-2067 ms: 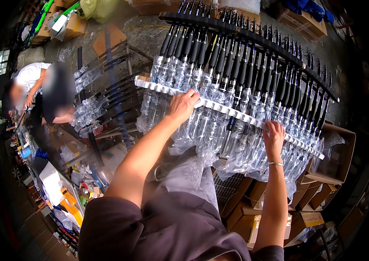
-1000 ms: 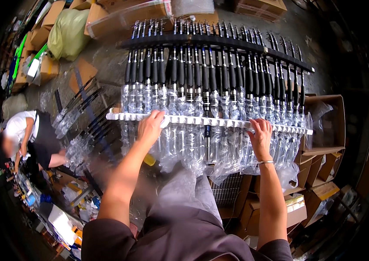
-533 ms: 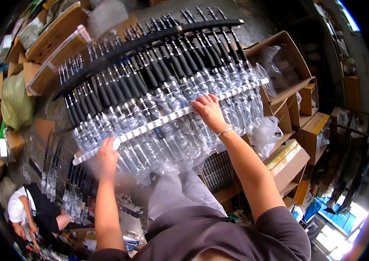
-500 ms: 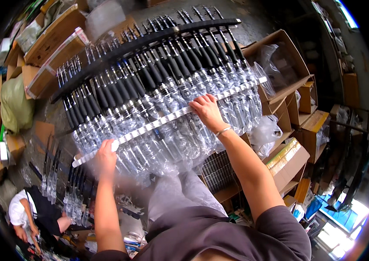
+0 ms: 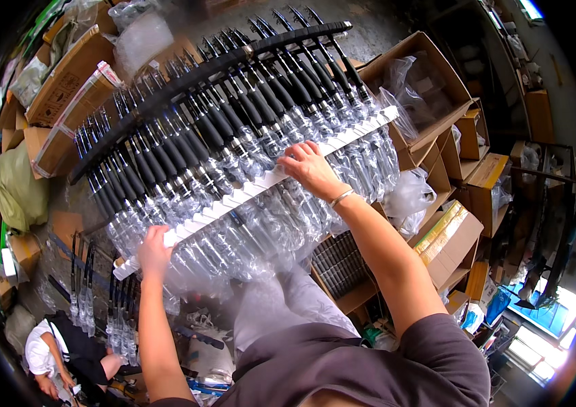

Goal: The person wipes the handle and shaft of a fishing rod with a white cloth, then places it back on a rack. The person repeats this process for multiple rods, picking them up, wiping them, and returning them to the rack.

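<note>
A long rack carries a row of several black-handled tools in clear plastic sleeves, clipped between a black bar above and a white slotted bar below. My left hand grips the white bar near its left end. My right hand grips the same bar right of its middle, a thin bracelet on the wrist. The clear sleeves hang loose below the white bar, above my lap.
Open cardboard boxes with plastic bags stand at the right, one box holding packed black handles. More boxes and a green sack lie at the left. Another person crouches at the lower left beside more sleeved tools.
The view has swung round: the rack went from level to tilted, rising to the right. Both hands stay on the white bar; the other person now shows at the lower left.
</note>
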A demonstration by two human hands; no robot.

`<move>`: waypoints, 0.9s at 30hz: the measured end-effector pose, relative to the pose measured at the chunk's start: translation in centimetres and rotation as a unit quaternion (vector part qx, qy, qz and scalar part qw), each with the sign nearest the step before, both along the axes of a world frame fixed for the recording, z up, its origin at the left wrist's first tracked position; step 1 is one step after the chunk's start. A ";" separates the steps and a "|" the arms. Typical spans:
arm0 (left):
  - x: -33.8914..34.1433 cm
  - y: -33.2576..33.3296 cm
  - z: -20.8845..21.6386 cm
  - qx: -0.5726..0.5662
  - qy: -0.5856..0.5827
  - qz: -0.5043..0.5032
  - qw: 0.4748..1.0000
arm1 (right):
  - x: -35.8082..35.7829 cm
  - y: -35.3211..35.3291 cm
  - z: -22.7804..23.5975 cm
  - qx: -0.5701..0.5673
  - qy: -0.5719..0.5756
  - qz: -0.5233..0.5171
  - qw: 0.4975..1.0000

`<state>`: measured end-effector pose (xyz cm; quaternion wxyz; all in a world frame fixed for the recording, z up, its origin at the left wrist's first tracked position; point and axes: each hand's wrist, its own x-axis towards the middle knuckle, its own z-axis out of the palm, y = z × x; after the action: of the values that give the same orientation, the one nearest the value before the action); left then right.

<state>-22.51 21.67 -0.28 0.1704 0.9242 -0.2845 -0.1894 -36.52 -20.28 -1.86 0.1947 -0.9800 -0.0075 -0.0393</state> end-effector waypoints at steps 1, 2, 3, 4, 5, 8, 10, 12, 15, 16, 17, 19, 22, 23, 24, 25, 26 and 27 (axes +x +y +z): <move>-0.4 0.3 -0.3 0.013 -0.001 -0.007 1.000 | -0.1 0.2 0.3 -0.008 -0.008 0.003 1.000; -0.8 0.6 -0.6 0.025 -0.002 -0.013 1.000 | -0.2 0.3 0.5 -0.001 -0.010 -0.002 1.000; -1.1 0.7 -0.9 0.040 -0.013 -0.018 0.999 | -0.3 0.2 0.6 -0.008 -0.012 0.004 1.000; -1.4 0.8 -1.2 0.054 -0.024 -0.023 0.998 | -0.4 0.2 0.6 -0.015 -0.013 0.010 1.000; -1.5 0.9 -1.4 0.068 -0.035 -0.027 0.997 | -0.5 0.1 0.6 -0.021 -0.014 0.016 1.000; -1.7 0.5 -0.8 0.063 -0.047 -0.045 0.996 | -0.5 -0.2 0.4 -0.039 0.034 0.024 0.998; -1.7 0.6 -0.4 0.056 -0.054 -0.050 0.996 | -0.3 -0.1 1.2 -0.048 0.017 0.027 0.998; -1.8 0.8 -0.2 0.045 -0.060 -0.048 0.996 | -0.4 -0.1 1.5 -0.052 0.009 0.029 0.998; -2.2 0.6 -0.6 0.041 -0.033 -0.031 0.998 | -0.9 -0.1 1.0 -0.041 0.014 0.025 0.999; -2.2 0.7 -1.1 0.037 -0.031 -0.034 0.998 | -1.1 -0.1 0.8 -0.030 0.018 0.019 0.999; -2.3 0.7 -1.4 0.033 -0.030 -0.036 0.998 | -1.2 -0.1 0.4 -0.019 0.021 0.014 0.999; -2.3 0.7 -1.2 0.038 -0.026 -0.036 0.998 | -1.3 0.0 0.2 -0.018 0.035 0.008 0.999; -2.2 1.0 -1.5 0.053 -0.027 -0.039 0.997 | -1.3 0.2 0.2 -0.010 0.042 -0.003 0.999; -2.2 1.1 -1.6 0.055 -0.027 -0.039 0.997 | -1.4 0.2 0.0 -0.015 0.027 -0.002 1.000; -2.2 1.0 -1.6 0.057 -0.026 -0.039 0.997 | -1.4 0.2 -0.1 -0.020 0.011 0.000 1.000; -2.1 0.9 -1.5 0.058 -0.026 -0.039 0.997 | -1.4 0.1 -0.3 -0.025 -0.005 0.001 1.000; -2.1 0.9 -1.4 0.059 -0.023 -0.037 0.997 | -1.4 0.2 -0.5 -0.017 0.009 -0.005 1.000; -2.0 0.9 -1.4 0.061 -0.019 -0.036 0.997 | -1.5 0.2 -0.7 -0.009 0.012 -0.009 1.000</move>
<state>-24.50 22.58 -1.70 0.1009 0.9254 -0.3090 -0.1948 -38.03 -20.09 -2.57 0.1857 -0.9822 0.0035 -0.0296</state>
